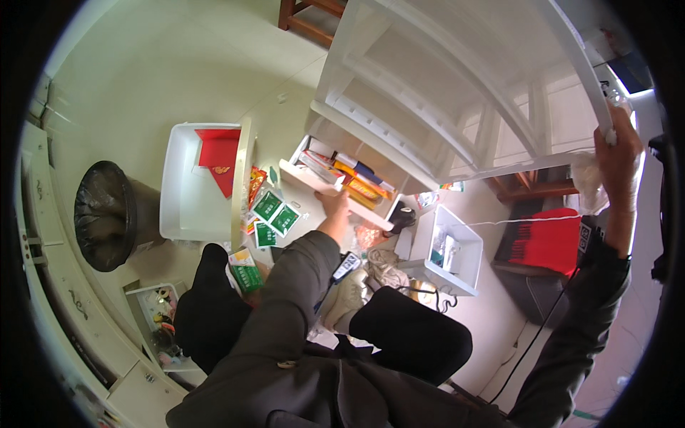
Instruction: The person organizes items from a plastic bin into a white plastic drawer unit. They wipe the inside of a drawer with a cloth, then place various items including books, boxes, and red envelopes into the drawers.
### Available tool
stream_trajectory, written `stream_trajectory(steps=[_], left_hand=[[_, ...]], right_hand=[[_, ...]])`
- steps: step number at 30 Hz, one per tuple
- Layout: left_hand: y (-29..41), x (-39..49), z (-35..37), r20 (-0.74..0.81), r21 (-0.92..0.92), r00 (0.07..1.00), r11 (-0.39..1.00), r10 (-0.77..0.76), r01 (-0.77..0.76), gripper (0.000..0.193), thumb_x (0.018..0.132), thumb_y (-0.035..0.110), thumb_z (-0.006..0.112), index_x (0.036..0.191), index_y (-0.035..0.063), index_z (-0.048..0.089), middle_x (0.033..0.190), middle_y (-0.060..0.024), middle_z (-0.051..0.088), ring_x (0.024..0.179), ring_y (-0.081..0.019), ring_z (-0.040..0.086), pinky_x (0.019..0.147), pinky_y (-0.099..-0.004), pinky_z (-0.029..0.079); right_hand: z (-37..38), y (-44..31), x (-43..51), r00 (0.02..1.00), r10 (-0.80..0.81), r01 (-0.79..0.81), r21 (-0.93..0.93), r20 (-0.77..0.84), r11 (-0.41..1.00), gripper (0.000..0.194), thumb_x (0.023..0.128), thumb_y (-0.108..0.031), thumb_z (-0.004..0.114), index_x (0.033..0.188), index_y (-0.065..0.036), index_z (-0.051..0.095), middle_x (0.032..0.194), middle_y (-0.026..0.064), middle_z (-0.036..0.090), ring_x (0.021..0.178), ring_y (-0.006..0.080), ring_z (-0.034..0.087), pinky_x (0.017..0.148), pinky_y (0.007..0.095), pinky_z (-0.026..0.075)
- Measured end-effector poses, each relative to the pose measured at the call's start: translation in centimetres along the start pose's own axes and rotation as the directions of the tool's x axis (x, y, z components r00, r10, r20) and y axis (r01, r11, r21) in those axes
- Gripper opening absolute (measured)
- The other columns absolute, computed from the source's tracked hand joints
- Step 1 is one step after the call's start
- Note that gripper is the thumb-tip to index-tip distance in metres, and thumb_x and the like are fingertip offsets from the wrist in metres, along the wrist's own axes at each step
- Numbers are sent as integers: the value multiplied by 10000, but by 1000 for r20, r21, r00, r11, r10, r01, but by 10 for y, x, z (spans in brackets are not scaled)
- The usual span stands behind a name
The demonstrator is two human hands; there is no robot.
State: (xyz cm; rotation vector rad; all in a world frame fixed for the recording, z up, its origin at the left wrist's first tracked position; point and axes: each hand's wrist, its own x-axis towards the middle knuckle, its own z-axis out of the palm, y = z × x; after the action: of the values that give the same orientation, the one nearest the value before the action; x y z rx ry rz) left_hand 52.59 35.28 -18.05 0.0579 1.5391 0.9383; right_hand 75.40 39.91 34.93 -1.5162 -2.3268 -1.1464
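Note:
A white plastic drawer cabinet (374,136) stands before me, its upper slots without drawers. At the bottom, a pulled-out drawer (301,175) holds several boxes, among them a yellow box (363,181). My left hand (334,207) grips the top edge of that drawer's front panel. Up at the right, my right hand (618,139) holds the cabinet's outer frame edge, and a clear plastic bag (588,184) hangs beside it. Left of the drawer, several green packets (267,206) lie on the floor.
A removed white drawer (176,184) with red envelopes (220,152) lies left, beside a black-lined trash bin (105,216). Another drawer (468,249) stands right, near beige shoes (348,297). Red fringed cloth (546,241) lies farther right. A small drawer of trinkets (134,310) sits near my knee.

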Motion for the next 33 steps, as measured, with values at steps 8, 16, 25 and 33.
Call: stream_trajectory(steps=[8,16,25,33], left_hand=[[9,2,-27,272,-153,962,988,33,10,773,756,116,590,1354,227,113,1169,-113,417,912,-267,516,761,-505,501],[40,0,-18,449,-129,892,992,45,15,785,743,126,533,1382,297,111,1046,-89,468,846,-224,517,787,-435,498],[45,6,6,552,-105,832,994,53,7,831,730,74,463,1436,262,68,1451,-73,216,1173,-326,399,889,-461,425],[61,19,31,567,93,819,982,85,-167,857,737,67,447,1443,206,-19,1495,-45,150,1053,-207,441,905,-454,405]], right_hand=[[1,5,-3,998,47,-47,-20,36,999,386,711,23,665,1078,-90,625,995,116,643,830,250,650,759,337,536],[2,13,-6,999,24,-22,-37,33,999,399,719,-1,686,1100,-98,616,1011,115,650,824,257,661,700,369,557],[1,17,-7,998,47,-44,-66,46,997,407,730,0,667,1118,-111,610,1040,131,639,847,255,660,685,353,561],[-5,22,-14,996,-89,93,-153,29,984,403,745,-3,651,1133,-101,602,1069,139,626,853,267,657,678,347,563]])
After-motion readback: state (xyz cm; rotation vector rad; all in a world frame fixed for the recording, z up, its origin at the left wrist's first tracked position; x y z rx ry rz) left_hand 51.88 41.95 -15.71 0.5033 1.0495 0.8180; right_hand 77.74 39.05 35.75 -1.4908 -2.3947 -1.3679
